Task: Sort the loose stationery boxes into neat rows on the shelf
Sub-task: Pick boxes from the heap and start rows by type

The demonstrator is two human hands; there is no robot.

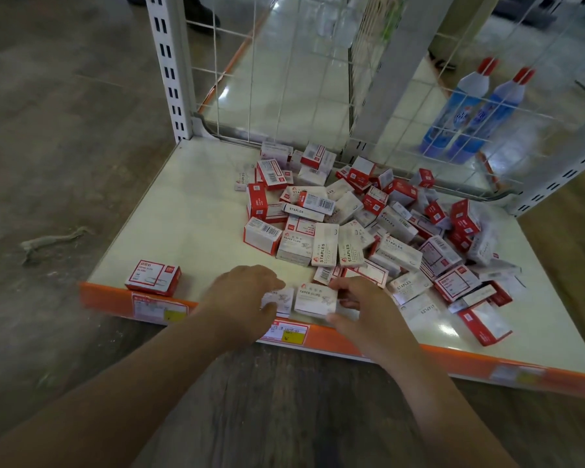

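Note:
A low white shelf (pixel 183 217) with an orange front edge carries a loose pile of red and white stationery boxes (pixel 368 224) marked STAPLES and PAPER CLIPS. Two white paper-clip boxes sit side by side at the front edge. My left hand (pixel 240 298) grips the left white box (pixel 279 300). My right hand (pixel 362 305) grips the right white box (pixel 314 298), thumb at its near corner. One red box (pixel 153 276) stands alone at the front left corner.
A wire mesh back panel (pixel 284 79) and slotted white uprights (pixel 169 65) close the shelf's rear. Two blue bottles with red caps (pixel 470 113) stand behind the mesh at the right. Price labels (pixel 284 332) are stuck on the orange edge. Wooden floor lies all around.

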